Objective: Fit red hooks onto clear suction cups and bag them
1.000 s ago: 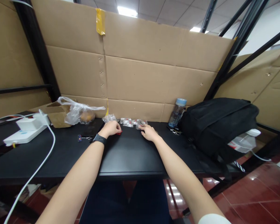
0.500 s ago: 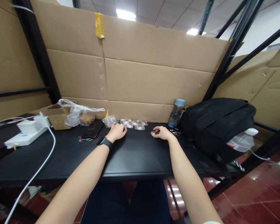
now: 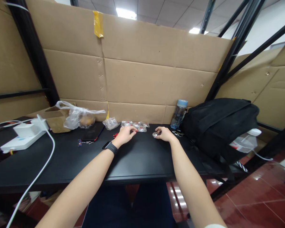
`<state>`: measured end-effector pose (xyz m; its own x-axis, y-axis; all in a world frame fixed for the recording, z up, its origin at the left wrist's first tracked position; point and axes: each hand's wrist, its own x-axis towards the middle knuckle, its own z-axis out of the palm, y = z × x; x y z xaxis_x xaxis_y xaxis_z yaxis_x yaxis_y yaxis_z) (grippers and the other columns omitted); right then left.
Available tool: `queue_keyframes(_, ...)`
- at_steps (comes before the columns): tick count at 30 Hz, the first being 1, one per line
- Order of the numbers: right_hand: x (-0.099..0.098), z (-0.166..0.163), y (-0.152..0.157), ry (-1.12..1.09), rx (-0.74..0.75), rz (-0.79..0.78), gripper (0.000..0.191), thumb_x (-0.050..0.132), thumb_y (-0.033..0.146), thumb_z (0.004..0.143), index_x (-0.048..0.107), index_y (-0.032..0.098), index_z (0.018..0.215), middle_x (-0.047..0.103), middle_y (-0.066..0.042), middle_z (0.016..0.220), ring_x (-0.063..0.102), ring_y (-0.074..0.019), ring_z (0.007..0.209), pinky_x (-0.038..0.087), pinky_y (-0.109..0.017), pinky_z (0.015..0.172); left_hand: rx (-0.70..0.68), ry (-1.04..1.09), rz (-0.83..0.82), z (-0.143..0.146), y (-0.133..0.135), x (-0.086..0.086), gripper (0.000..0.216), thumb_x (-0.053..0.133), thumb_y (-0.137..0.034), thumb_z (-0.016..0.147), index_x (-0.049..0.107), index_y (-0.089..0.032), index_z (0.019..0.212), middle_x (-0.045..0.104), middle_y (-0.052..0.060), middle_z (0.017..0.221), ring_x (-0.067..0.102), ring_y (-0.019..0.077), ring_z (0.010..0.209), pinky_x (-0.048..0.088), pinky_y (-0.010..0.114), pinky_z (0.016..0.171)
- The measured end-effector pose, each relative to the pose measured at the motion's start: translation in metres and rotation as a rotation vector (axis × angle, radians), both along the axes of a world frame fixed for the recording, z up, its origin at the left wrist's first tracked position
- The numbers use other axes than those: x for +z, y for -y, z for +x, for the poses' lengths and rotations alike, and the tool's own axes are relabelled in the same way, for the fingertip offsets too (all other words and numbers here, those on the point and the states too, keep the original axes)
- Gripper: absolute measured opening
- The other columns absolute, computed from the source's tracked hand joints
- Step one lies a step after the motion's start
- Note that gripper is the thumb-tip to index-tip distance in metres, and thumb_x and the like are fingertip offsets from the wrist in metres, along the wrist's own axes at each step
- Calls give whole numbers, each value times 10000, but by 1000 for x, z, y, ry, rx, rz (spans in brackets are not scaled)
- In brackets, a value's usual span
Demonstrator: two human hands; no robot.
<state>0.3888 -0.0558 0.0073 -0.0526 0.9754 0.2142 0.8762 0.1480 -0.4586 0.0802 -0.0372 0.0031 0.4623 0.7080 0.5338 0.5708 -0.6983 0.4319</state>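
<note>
My left hand (image 3: 125, 135), wearing a dark watch (image 3: 110, 146), is over the desk with its fingers pinched. A tiny red piece (image 3: 136, 130) shows at the fingertips; its kind is too small to make out. Small red pieces (image 3: 115, 135) lie on the desk just left of that hand. Behind it is a row of clear packets (image 3: 142, 126) with round silvery and red contents. The fingers of my right hand (image 3: 165, 134) grip a small round silvery disc (image 3: 155, 135) at its edge, low over the desk.
A crumpled clear bag (image 3: 110, 123), a dark phone-like slab (image 3: 92, 133) and a plastic bag (image 3: 82, 117) are on the left. Farther left is a white power strip (image 3: 22, 142) with a cable. A water bottle (image 3: 179, 114) and a black backpack (image 3: 220, 126) stand right.
My left hand has moved right, away from the crumpled bag, baring the red pieces on the desk. The disc in my right hand looks brighter and slightly turned; that hand has hardly moved.
</note>
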Motion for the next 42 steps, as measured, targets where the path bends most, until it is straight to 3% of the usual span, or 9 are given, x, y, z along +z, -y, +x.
queue_keyframes(3,3,-10,1,-102,26,112,463,833,182,623,710,195,1069,723,-45,963,643,-173,815,493,-286,778,45,5,5,-1,2,3,130,632,-239,905,748,-235,963,772,23,997,706,231,935,506,332,876)
queue_keyframes(7,10,-42,5,-434,191,306,391,806,294,682,694,198,1044,717,-61,1036,631,-179,848,502,-279,703,46,108,-14,-2,3,8,128,634,-277,915,753,-229,920,770,27,971,699,225,904,505,314,829)
queue_keyframes(10,12,-71,10,-650,298,348,415,804,392,706,684,197,1051,707,-77,1065,623,-181,835,466,-247,588,-3,214,-21,0,3,10,152,625,-302,918,748,-213,905,754,37,936,684,218,893,504,311,822)
queue_keyframes(13,9,-94,15,-733,366,331,435,812,419,708,689,205,1066,703,-81,1091,621,-178,844,468,-239,588,-26,274,4,4,1,8,149,632,-297,898,745,-198,896,719,53,936,664,221,914,499,332,868)
queue_keyframes(23,0,-108,17,-746,406,308,392,824,397,697,713,211,1023,699,-89,1163,607,-168,810,465,-241,577,-32,284,28,6,0,6,117,641,-209,854,755,-206,880,649,54,992,636,221,972,488,355,941)
queue_keyframes(30,1,-112,19,-719,373,288,426,836,398,681,719,202,1041,718,-78,1057,589,-152,726,426,-236,541,20,293,127,7,2,4,81,664,-201,847,744,-209,837,619,39,954,626,202,925,492,342,906)
queue_keyframes(38,-2,-105,14,-616,355,278,347,821,438,694,735,188,918,724,-49,913,594,-158,705,481,-286,676,108,168,227,7,5,4,76,676,-196,844,731,-208,792,624,43,958,602,219,975,453,376,914)
queue_keyframes(42,-2,-100,11,-558,369,276,260,717,448,808,736,189,827,716,-43,855,597,-163,717,481,-300,720,85,116,235,7,5,4,59,696,-227,846,739,-212,807,621,44,968,591,221,980,444,384,921)
